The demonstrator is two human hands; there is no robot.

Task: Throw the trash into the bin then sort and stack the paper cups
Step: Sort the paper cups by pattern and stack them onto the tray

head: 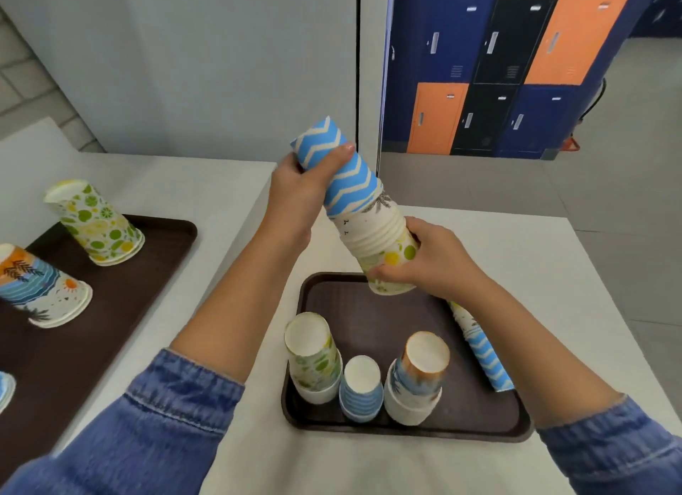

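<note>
A long tilted stack of nested paper cups (363, 214) is held in the air by both hands above the far edge of the near dark brown plastic tray (476, 417). The left hand (300, 195) is wrapped around the upper end, fingers curled on the blue-and-white zigzag cup (341, 170), thumb pressed on its side. The right hand (428, 258) is closed around the lower end, on the white cup with green and yellow dots (393, 262). Blue denim sleeves (177, 406) are pushed up on both forearms.

On the near tray three short upside-down stacks are seen: a citrus-print stack (313, 358), a small blue striped stack (361, 387), an orange-and-blue beach-print stack (419, 376). A blue zigzag stack lying on its side (483, 350) is partly hidden under the right forearm, at the tray's right edge.

On the second dark brown tray (155, 243) at left, a leaning citrus-print stack (97, 223) and a leaning beach-print stack (40, 288) are set well apart. Both trays are on white tables (553, 273).
</note>
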